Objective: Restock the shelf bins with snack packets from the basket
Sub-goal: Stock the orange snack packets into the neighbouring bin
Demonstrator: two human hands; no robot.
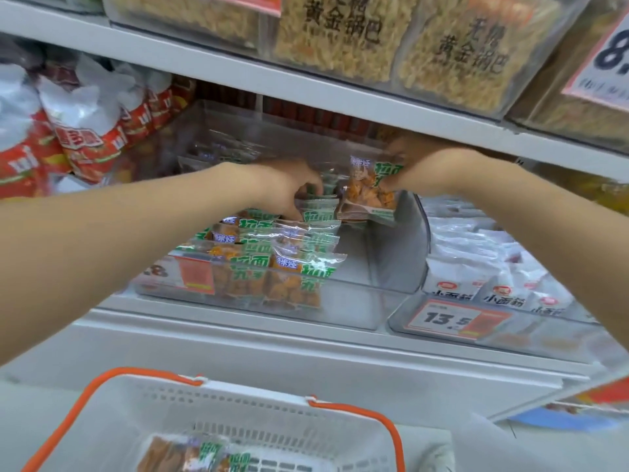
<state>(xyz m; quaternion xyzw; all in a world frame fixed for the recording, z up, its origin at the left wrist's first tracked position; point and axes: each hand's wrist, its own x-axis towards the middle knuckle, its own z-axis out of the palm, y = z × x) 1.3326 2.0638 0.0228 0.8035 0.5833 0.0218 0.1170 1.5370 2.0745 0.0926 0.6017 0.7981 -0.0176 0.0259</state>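
The head camera looks down at a white store shelf (272,352) with a second shelf board (238,73) close above it. On the upper board stand clear tubs (333,35) full of pale yellow crisps, marked in black lettering. On the lower shelf, red and white bags (85,144) are heaped at the left, a clear bin (398,253) sits in the middle, and a neighbouring bin of white packs (476,267) lies to the right with a price tag (456,320) on its front. The middle bin holds a row of green-labelled packets (282,267) with orange contents, stacked along its left half; its right half shows bare floor. The left hand (289,189) reaches in at the far end of that row, fingers curled down and pinching the tops of the rearmost packets. The right hand (418,165), up under the shelf board, grips one packet (371,189) by its upper right corner, fingers closed on it; the packet hangs upright just beside the row. Below, a white basket (258,413) with orange handles holds a few more of the same snacks (190,454) at its bottom.
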